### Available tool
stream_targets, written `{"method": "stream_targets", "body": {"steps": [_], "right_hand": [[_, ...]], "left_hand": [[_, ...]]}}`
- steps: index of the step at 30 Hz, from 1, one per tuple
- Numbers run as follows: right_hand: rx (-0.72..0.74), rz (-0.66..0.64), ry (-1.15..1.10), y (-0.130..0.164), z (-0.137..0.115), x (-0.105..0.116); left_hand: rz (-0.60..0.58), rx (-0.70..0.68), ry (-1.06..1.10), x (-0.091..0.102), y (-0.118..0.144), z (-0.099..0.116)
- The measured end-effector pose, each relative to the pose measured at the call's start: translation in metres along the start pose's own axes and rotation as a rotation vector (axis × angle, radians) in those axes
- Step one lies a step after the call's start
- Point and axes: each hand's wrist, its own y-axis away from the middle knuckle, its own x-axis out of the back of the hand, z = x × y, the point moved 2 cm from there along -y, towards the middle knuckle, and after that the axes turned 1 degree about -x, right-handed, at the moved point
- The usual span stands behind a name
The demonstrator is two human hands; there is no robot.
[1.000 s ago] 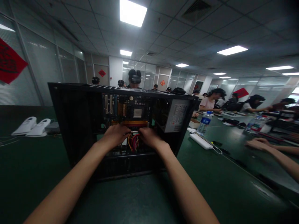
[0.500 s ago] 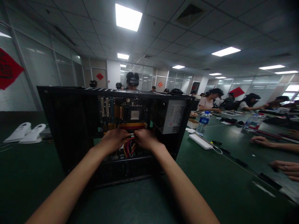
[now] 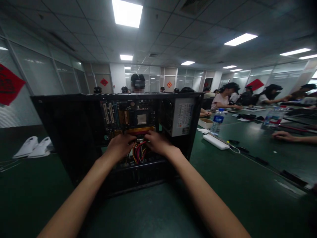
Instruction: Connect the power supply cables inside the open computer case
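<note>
Right now both hands are inside an open black computer case [image 3: 74, 132] standing on a green table [image 3: 153, 215] — the left hand [image 3: 120, 145] and the right hand [image 3: 156, 142] sit close together at the middle of the case, just below the motherboard [image 3: 131, 117]. Their fingers curl in over a bundle of red, yellow and black wires [image 3: 139, 152]; whether either hand actually grips the wires I cannot tell, since the fingertips are hidden. To the right inside the case sits the grey power supply [image 3: 184, 117]. Farther right on the table stand a water bottle [image 3: 217, 121] and a white power strip [image 3: 215, 142] — other people work at the far right.
</note>
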Motion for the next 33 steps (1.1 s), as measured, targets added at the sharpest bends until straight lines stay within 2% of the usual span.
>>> {"method": "stream_targets", "body": {"steps": [2,5,10,14,22,33], "right_hand": [[0.033,0.028,0.018,0.002,0.001,-0.003],[0.057,0.022,0.008,0.002,-0.001,-0.005],[0.044,-0.004,-0.002,0.000,-0.007,-0.003],[0.020,-0.005,-0.009,0.001,-0.010,0.002],[0.002,-0.025,-0.029,-0.004,-0.010,-0.004],[0.013,-0.018,-0.031,-0.005,-0.014,-0.001]], "left_hand": [[0.003,0.010,0.024,-0.003,0.001,-0.001],[-0.018,-0.054,-0.009,-0.006,0.004,0.001],[-0.133,-0.189,-0.279,-0.005,-0.007,0.014],[-0.191,-0.203,-0.436,-0.007,-0.015,0.023],[-0.151,-0.124,-0.398,-0.011,-0.011,0.022],[-0.188,-0.080,-0.338,-0.002,-0.006,0.028]]}}
